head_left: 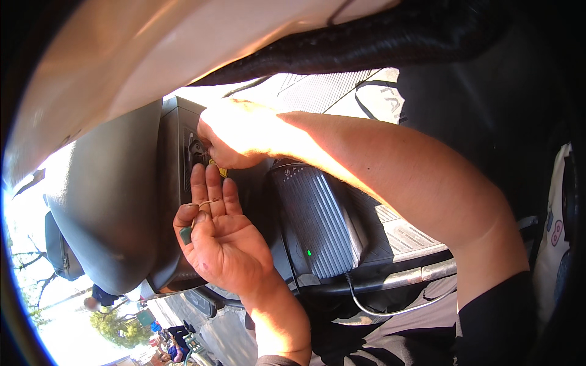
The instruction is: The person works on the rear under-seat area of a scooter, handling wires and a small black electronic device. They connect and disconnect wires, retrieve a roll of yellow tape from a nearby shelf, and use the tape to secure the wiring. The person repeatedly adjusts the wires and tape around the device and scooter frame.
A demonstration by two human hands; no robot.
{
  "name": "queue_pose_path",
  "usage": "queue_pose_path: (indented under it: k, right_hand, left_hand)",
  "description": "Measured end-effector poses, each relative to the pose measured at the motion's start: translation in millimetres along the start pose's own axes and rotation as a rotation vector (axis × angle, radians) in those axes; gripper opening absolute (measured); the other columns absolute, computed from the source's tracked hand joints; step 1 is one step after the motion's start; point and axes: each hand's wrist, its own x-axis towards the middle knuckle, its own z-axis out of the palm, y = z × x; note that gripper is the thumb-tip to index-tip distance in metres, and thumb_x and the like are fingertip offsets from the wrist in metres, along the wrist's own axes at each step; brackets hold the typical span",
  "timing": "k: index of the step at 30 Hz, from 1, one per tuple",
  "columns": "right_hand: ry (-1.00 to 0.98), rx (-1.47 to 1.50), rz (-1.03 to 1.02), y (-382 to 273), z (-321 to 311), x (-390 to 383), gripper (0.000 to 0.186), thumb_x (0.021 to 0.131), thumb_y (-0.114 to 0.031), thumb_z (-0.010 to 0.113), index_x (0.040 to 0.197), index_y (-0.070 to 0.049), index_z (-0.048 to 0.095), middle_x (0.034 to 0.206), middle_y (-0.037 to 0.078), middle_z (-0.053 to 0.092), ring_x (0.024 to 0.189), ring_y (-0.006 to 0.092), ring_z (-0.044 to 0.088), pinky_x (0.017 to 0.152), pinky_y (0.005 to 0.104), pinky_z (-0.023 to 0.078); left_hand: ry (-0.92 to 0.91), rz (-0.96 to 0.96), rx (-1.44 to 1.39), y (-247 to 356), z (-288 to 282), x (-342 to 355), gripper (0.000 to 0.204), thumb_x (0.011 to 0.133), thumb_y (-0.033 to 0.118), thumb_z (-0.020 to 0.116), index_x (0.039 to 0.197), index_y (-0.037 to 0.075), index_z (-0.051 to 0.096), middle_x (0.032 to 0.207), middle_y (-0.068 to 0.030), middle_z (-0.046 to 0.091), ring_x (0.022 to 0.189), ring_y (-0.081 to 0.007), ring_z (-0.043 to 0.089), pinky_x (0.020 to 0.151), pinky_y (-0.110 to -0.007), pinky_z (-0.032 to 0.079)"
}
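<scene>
My left hand point(229, 247) is palm up. Its thumb and forefinger pinch a thin tan cord point(208, 203), with a small dark green piece point(185, 235) beside it; the other fingers are stretched out. Just above those fingertips, my right hand point(235, 135) is closed against a dark fitting point(196, 149) in the black panel below the seat. Whatever its fingers grip is hidden, and sunlight washes out its back. A small yellow piece point(221, 169) shows under it.
A black finned box point(320, 210) with a green light lies beside my arms, a grey cable point(390, 313) leaving it. The dark scooter seat point(107, 195) is at left. A metal tube point(403, 277) runs below the box. People point(177, 348) sit in the distance.
</scene>
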Motion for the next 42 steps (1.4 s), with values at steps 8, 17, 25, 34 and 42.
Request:
queue_pose_path:
  k: [8, 17, 25, 34, 42]
  right_hand:
    - [0.043, -0.033, -0.018, -8, -1, -3, 0.018, 0.079, -0.012, 0.062, 0.091, -0.002, 0.072, 0.090, 0.020, 0.072, 0.085, 0.0367, 0.070, 0.074, 0.0450, 0.056]
    - [0.007, -0.061, 0.039, -8, 5, 0, 0.017, 0.079, -0.012, 0.062, 0.089, -0.002, 0.071, 0.088, 0.020, 0.071, 0.082, 0.0369, 0.070, 0.072, 0.0454, 0.056]
    - [0.138, -0.080, -0.029, -1, 9, -3, 0.016, 0.079, -0.013, 0.061, 0.086, -0.001, 0.069, 0.084, 0.020, 0.070, 0.079, 0.0377, 0.069, 0.069, 0.0449, 0.056]
    - [0.180, -0.046, -0.074, -7, 11, -13, 0.023, 0.086, -0.018, 0.056, 0.087, -0.001, 0.071, 0.089, 0.022, 0.072, 0.086, 0.0347, 0.072, 0.073, 0.0416, 0.058]
    - [0.143, 0.049, 0.034, -11, 9, -13, 0.025, 0.084, -0.017, 0.057, 0.092, 0.000, 0.073, 0.090, 0.023, 0.072, 0.088, 0.0358, 0.072, 0.076, 0.0414, 0.058]
  left_hand:
    - [0.010, -0.055, -0.117, 6, -2, 3, 0.019, 0.095, 0.010, 0.042, 0.108, 0.007, 0.055, 0.144, -0.0358, 0.044, 0.135, -0.0437, 0.046, 0.107, -0.050, 0.044]
    - [0.023, -0.102, -0.059, 12, -4, 1, 0.015, 0.095, 0.014, 0.044, 0.107, 0.013, 0.053, 0.143, -0.0309, 0.049, 0.123, -0.0347, 0.056, 0.089, -0.040, 0.047]
    - [-0.005, -0.108, -0.068, 14, -7, 2, 0.015, 0.096, 0.015, 0.045, 0.108, 0.012, 0.053, 0.141, -0.0312, 0.050, 0.119, -0.0335, 0.058, 0.089, -0.041, 0.047]
    - [0.013, -0.164, -0.154, 24, -5, 4, 0.012, 0.095, 0.013, 0.047, 0.107, 0.011, 0.052, 0.140, -0.0332, 0.051, 0.127, -0.0380, 0.055, 0.089, -0.041, 0.049]
    - [-0.001, -0.179, -0.174, 26, -8, 4, 0.013, 0.095, 0.013, 0.047, 0.107, 0.011, 0.052, 0.141, -0.0334, 0.050, 0.129, -0.0389, 0.054, 0.089, -0.041, 0.050]
